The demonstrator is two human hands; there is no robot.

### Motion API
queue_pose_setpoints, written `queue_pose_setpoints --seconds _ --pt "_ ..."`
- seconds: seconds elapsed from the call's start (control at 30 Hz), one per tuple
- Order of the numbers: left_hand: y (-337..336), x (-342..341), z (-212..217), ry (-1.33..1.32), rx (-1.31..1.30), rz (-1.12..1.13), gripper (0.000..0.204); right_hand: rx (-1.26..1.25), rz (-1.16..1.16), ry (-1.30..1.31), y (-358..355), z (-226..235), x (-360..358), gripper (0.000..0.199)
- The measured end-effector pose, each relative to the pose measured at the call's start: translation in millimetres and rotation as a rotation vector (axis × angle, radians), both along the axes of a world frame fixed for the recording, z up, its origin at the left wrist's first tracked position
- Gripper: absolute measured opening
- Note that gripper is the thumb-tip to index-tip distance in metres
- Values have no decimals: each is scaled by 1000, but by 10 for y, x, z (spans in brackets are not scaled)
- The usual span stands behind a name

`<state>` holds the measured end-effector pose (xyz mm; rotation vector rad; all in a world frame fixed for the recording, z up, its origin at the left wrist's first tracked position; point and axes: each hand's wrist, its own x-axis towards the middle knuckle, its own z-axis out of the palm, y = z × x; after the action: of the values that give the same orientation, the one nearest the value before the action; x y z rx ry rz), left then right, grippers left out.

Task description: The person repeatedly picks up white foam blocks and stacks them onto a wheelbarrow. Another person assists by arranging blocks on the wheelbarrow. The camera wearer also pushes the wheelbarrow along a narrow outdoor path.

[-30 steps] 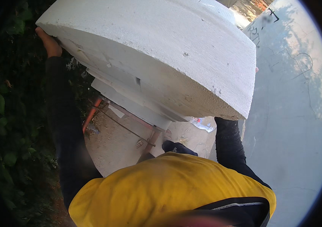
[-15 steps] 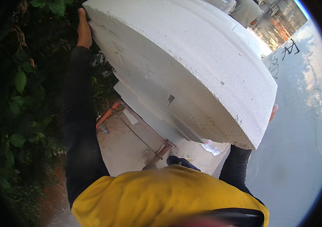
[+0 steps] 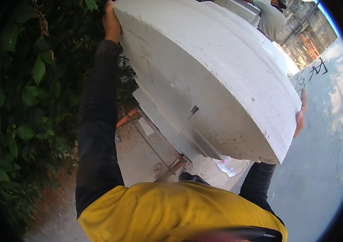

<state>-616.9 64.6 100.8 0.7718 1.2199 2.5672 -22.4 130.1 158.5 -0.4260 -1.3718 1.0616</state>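
Block (image 3: 211,68), white, long, rough-faced: one, beyond the yellow shirt (image 3: 167,205), left end farther off, right end nearer. Whether it rests fully on what lies beneath, I cannot tell.

Left hand (image 3: 112,24): gripping the far left end, thumb side showing, other fingers partly hidden.

Right hand (image 3: 299,117): curled about the right end, fingers showing past the edge, palm out of sight. Risk, to my eye: with grips so wide apart, one end could dip if either slackened on that chalky surface.

Slabs (image 3: 159,115), white, layered below the block, edges stepped. Risk: rocking or sliding, should weight come down off-centre.

Frame (image 3: 126,118), reddish metal, left, below the slabs. Risk: a knock might shift it, if it bears any load.

Foot (image 3: 157,167), sandalled, on the ground under all this. Risk: crushed toes, were the block dropped.

Wall (image 3: 320,129), grey, close at right. Risk: pinched knuckles, if the block swung that way.

Leaves (image 3: 38,72), left: might snag the dark sleeve (image 3: 99,121).

Co-worker (image 3: 271,21), far right, past the block: could be caught unready by a sudden push.
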Motion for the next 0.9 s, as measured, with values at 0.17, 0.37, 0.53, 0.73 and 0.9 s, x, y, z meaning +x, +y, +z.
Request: queue_pose_setpoints --seconds 0.17,0.37,0.53,0.73,0.9 --pt "-196 -66 -30 198 -162 -278 90 -18 -205 151 -309 -240 -32 90" --pt "-149 -82 -180 173 -181 -262 101 -56 562 510 -313 -740 312 87" --pt "15 -97 -162 117 -168 -230 111 -240 638 393 -470 -588 250 84" --pt "59 274 -115 114 -226 -279 116 139 -192 39 -249 -432 -6 71" --pt "-4 350 101 73 -225 -166 116 326 -269 -116 -28 -406 10 71"
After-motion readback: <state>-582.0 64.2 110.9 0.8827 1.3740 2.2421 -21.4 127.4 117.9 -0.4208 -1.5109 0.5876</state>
